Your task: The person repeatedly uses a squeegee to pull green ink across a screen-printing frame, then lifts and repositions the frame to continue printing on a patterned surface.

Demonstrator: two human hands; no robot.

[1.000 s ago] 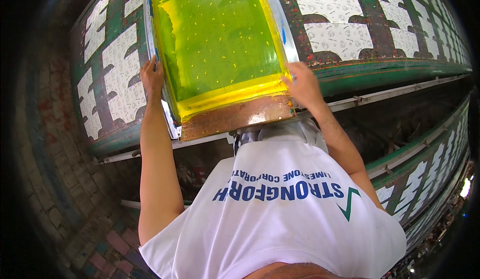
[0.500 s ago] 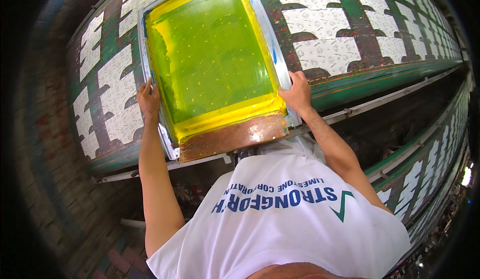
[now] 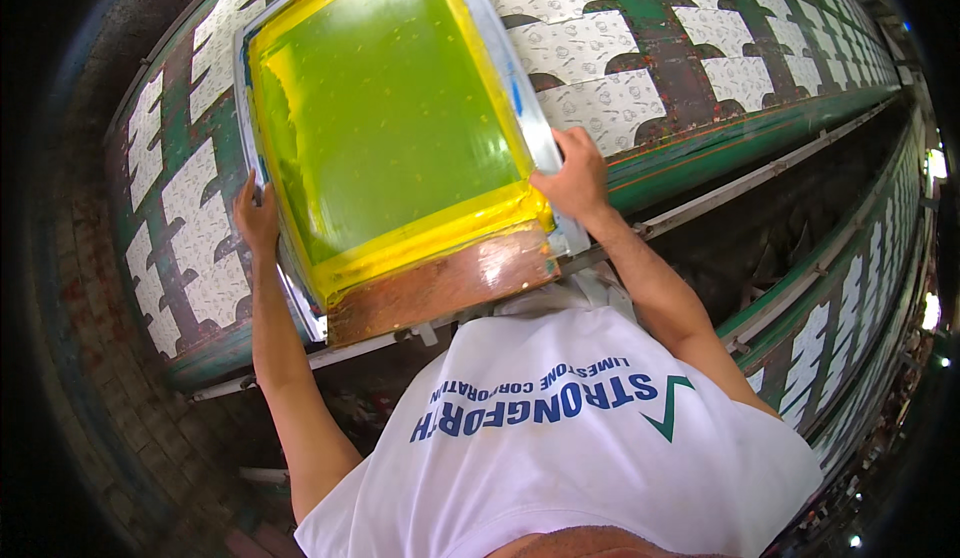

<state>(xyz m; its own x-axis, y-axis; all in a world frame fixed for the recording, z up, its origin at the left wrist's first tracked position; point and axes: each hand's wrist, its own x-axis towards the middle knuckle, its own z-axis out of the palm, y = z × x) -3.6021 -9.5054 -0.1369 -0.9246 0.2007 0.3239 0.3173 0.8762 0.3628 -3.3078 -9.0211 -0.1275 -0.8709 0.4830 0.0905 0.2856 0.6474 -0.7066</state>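
A silk-screen printing frame with a metal rim, yellow-edged border and translucent green mesh is held between my two hands. My left hand is closed on its left rim, and my right hand grips the near right corner. Along the frame's near end runs a brown wooden board, shiny in the middle. The frame is over a long green-and-brown printing table and overlaps the left side of a column of white pieces with small printed drawings. How high it is above the table I cannot tell.
More white printed pieces lie in rows left of the frame and far along the table to the right. A metal rail follows the table's near edge. Beyond a dark gap, a second table with similar pieces stands at the right.
The frame, held in both hands, has shifted right relative to the table and now overlaps the column of white pieces beside it. The whole view has slid left; both grips look the same.
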